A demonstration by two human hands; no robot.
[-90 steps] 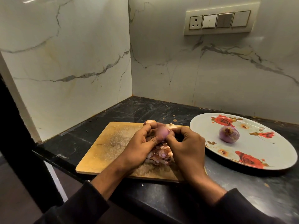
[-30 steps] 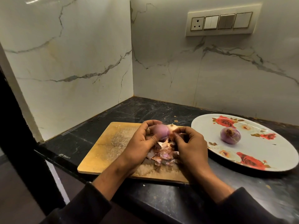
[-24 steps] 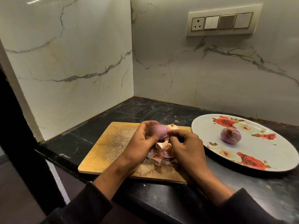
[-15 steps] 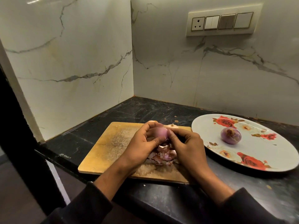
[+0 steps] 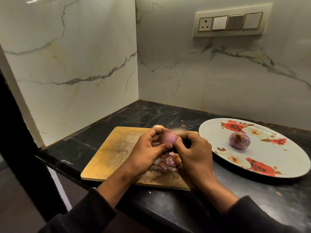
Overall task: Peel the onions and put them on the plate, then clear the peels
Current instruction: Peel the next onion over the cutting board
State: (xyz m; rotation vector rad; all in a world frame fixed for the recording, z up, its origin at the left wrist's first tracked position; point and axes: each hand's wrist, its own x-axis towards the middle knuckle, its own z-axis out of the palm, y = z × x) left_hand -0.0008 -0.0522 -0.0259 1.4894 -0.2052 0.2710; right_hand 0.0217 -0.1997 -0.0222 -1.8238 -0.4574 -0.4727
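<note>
The onion (image 5: 168,138) sits just above centre frame, lifted over the cutting board (image 5: 117,148), and the left hand (image 5: 148,152) has its grip curled around it, thumb pressed against the near side. The right hand (image 5: 193,152) has come back in from a second ago, when it had pulled away with a strip of skin; now its fingertips pinch at the onion's right end, thumb and forefinger closed tight on what looks like another flake, though the exact bit of skin is hidden. The bulb shows smooth and pinkish-purple, so I'd judge it nearly bare. Below the hands, the pile of peels (image 5: 168,162) lies on the board, looking a little fuller than three seconds back. To the right of frame, one peeled onion (image 5: 239,141) already rests on the flowered plate (image 5: 218,132), untouched all this while. Another small onion (image 5: 157,126) peeks out behind the knuckles at the board's far edge. All of it stands on the dark tabletop (image 5: 134,115). Plating comes soon, I'd say; clearing peels is yet to start.
</note>
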